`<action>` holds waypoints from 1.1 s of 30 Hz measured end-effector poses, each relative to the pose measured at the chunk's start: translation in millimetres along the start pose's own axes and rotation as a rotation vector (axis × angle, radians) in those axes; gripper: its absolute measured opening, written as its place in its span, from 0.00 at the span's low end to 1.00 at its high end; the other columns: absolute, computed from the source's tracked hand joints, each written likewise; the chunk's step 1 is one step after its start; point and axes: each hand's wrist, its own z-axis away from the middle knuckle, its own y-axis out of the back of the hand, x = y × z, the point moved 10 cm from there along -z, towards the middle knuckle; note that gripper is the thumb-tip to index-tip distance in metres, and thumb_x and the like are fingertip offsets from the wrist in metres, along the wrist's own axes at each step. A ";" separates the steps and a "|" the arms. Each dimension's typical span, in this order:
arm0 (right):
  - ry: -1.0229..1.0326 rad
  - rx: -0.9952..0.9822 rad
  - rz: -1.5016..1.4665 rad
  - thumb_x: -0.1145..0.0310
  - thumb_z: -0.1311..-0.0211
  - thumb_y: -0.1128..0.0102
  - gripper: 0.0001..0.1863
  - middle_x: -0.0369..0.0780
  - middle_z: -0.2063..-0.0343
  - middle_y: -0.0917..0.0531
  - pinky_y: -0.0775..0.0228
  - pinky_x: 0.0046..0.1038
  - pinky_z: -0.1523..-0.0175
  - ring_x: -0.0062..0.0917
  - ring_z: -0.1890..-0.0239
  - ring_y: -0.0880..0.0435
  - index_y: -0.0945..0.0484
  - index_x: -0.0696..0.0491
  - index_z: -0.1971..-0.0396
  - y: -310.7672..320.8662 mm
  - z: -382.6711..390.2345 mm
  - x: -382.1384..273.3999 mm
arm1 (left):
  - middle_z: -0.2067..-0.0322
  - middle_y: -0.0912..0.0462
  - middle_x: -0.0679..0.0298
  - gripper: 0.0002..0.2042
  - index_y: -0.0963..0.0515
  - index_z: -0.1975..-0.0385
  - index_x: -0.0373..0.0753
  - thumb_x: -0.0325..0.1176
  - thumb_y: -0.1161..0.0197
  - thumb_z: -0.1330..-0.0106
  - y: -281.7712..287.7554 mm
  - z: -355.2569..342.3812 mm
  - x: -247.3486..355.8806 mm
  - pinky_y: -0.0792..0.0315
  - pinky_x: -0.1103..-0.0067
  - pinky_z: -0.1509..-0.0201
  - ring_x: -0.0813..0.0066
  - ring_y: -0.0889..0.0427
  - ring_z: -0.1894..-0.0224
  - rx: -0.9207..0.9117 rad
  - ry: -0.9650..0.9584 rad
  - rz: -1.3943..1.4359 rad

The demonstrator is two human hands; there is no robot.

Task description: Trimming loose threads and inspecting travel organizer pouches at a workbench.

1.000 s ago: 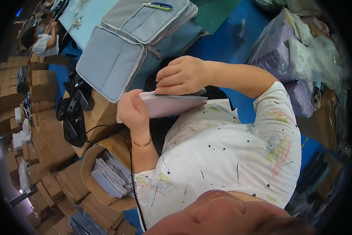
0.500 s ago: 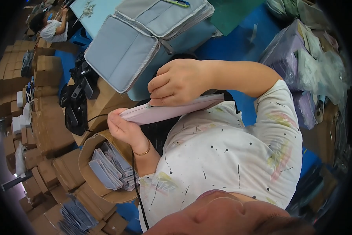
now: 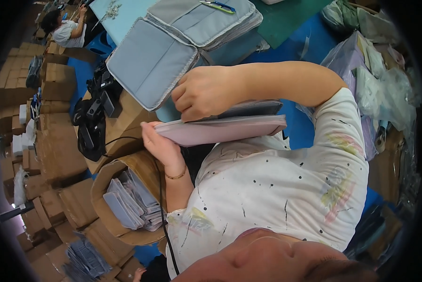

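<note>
- The desk [image 3: 126, 21] had a pale blue top, and a green mat [image 3: 291, 14] covered its far part.
- A stack of grey padded sleeves [image 3: 206, 23] lay on the desk, with one grey sleeve [image 3: 149, 63] opened out and hanging over the near edge.
- Blue-handled scissors [image 3: 219, 5] rested on top of the stack.
- The floor [image 3: 309, 42] was blue.
- On the floor stood brown cardboard boxes [image 3: 55, 80] in piles, and an open box [image 3: 126, 197] filled with grey sleeves.
- Clear plastic bags [image 3: 375, 75] were heaped on the floor.
</note>
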 end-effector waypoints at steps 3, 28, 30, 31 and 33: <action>-0.046 -0.123 -0.026 0.67 0.55 0.43 0.06 0.34 0.80 0.27 0.30 0.28 0.68 0.26 0.67 0.25 0.27 0.52 0.84 -20.7 17.1 1.9 | 0.79 0.31 0.69 0.20 0.32 0.77 0.37 0.44 0.57 0.26 6.3 2.7 -37.3 0.36 0.83 0.69 0.82 0.34 0.76 -0.010 0.050 -0.041; -1.003 0.013 -0.505 0.70 0.47 0.36 0.15 0.39 0.71 0.21 0.31 0.23 0.67 0.25 0.69 0.22 0.21 0.57 0.58 0.8 164.8 7.7 | 0.70 0.20 0.59 0.06 0.21 0.66 0.36 0.29 0.38 0.41 -96.2 20.0 -2.0 0.27 0.79 0.66 0.66 0.20 0.70 -0.772 -0.281 -0.629; -1.202 0.055 -0.723 0.71 0.43 0.38 0.12 0.35 0.71 0.22 0.33 0.18 0.67 0.18 0.70 0.24 0.21 0.57 0.59 -11.7 179.6 12.0 | 0.71 0.20 0.60 0.06 0.20 0.67 0.36 0.28 0.37 0.42 -125.9 40.2 11.5 0.27 0.78 0.67 0.65 0.21 0.71 -0.904 -0.388 -0.553; -1.199 0.050 -0.722 0.71 0.43 0.38 0.12 0.35 0.71 0.22 0.33 0.18 0.67 0.18 0.70 0.24 0.21 0.57 0.59 -12.4 179.6 10.1 | 0.71 0.20 0.60 0.06 0.20 0.68 0.36 0.29 0.37 0.43 -139.0 51.1 16.1 0.28 0.77 0.67 0.65 0.21 0.71 -0.981 -0.429 -0.536; -1.365 0.183 -0.999 0.72 0.41 0.39 0.09 0.32 0.72 0.23 0.34 0.15 0.65 0.13 0.69 0.26 0.22 0.57 0.61 -23.7 193.4 9.9 | 0.72 0.20 0.59 0.07 0.20 0.68 0.36 0.31 0.36 0.44 -151.0 57.4 12.5 0.28 0.76 0.67 0.64 0.21 0.71 -1.014 -0.409 -0.576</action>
